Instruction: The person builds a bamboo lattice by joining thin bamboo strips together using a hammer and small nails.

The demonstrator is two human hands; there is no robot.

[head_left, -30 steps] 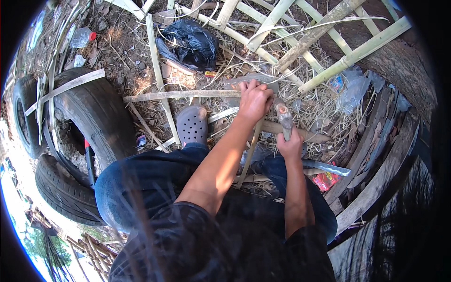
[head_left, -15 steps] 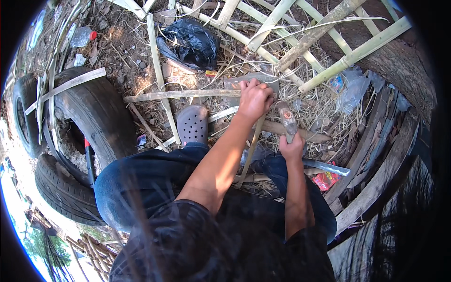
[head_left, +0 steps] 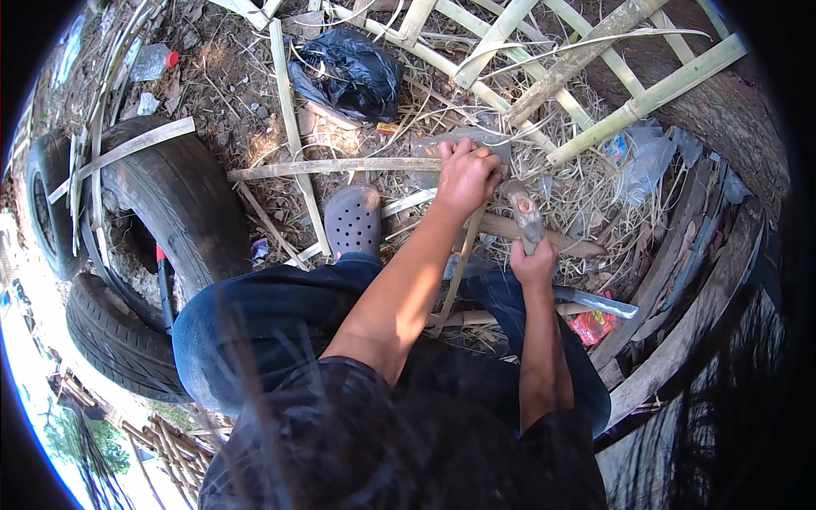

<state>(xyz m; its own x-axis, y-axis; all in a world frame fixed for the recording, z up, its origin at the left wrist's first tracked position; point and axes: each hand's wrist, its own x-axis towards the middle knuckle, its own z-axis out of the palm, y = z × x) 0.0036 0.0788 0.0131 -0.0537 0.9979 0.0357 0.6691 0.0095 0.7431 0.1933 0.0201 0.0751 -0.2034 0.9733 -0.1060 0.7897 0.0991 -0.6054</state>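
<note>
bamboo strip, long, flat and pale tan [head_left: 340, 166], lies crosswise just beyond the toe of the grey, hole-dotted clog [head_left: 353, 217]; its right end meets the left hand [head_left: 469, 180], to the clog's upper right, whose fingers are curled in over it, though the exact pinch of the fingertips is hidden. partly under that hand shows a flat grey slab [head_left: 427, 150], beyond the clog and to its right. well to the clog's right, the right hand [head_left: 534, 262] is wrapped about a hammer with a scuffed, grey-brown head [head_left: 521, 204], the fist covering most of its handle. judging by looks, the strip should be light and springy, stiff along its length yet apt to split, with edges that could nick skin; the end over the slab seems the surest place to hold, fingers on the flat faces. the hammer is probably hard and top-heavy, best taken by the handle, below the head.
</note>
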